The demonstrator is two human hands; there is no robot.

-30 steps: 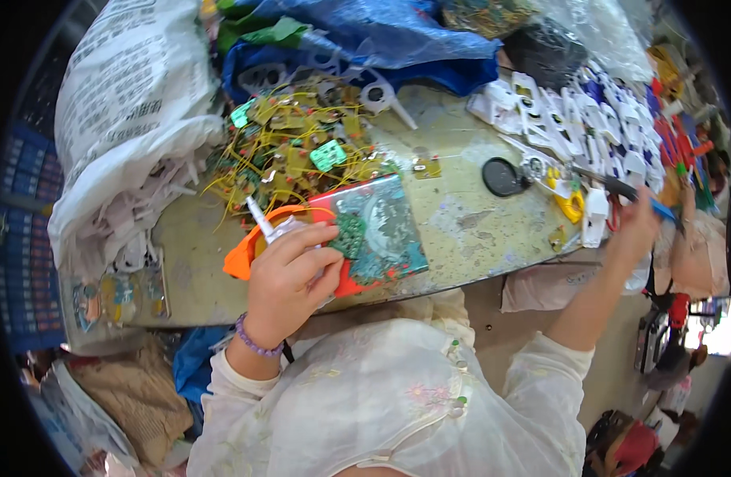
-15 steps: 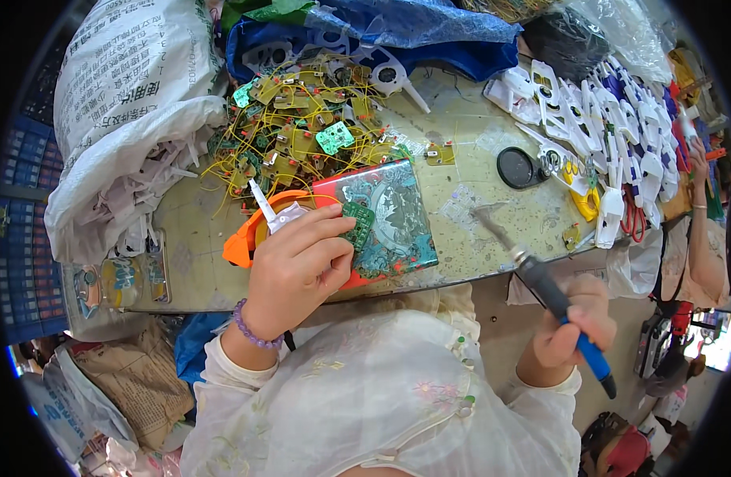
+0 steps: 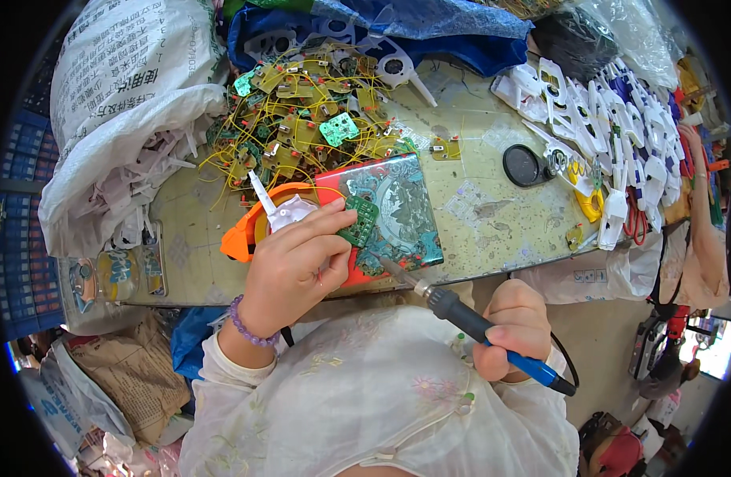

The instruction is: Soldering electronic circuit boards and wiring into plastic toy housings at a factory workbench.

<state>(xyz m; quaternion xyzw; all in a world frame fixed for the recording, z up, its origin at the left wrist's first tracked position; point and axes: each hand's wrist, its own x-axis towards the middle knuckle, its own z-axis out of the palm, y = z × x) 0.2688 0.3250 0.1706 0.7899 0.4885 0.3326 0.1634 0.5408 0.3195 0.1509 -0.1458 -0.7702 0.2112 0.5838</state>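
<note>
Beneath the fingertips of my left hand [image 3: 294, 266] a small green circuit board [image 3: 360, 222] is held at the left side of a flat red and teal box [image 3: 405, 208]. A white plastic housing [image 3: 289, 211] with a narrow stem lies just beyond these fingers, partly covered by the hand. My right hand [image 3: 518, 322] grips a soldering iron [image 3: 461, 312] by its blue and black handle. The iron slants up to the left, its tip close to the board's lower edge; whether it touches the board I cannot tell.
An orange tape dispenser [image 3: 236, 243] sits left of the box. Behind lies a heap of wired circuit boards [image 3: 302, 119]. White housings [image 3: 596, 127], a round black lid [image 3: 523, 164] and red-handled scissors [image 3: 635, 222] lie right. A white sack [image 3: 135, 79] stands left. Another person's arm [image 3: 703, 207] shows far right.
My right hand has swung left with the soldering iron, carrying its tip from over the bare tabletop to beside the green board. My left hand has stayed nearly in place.
</note>
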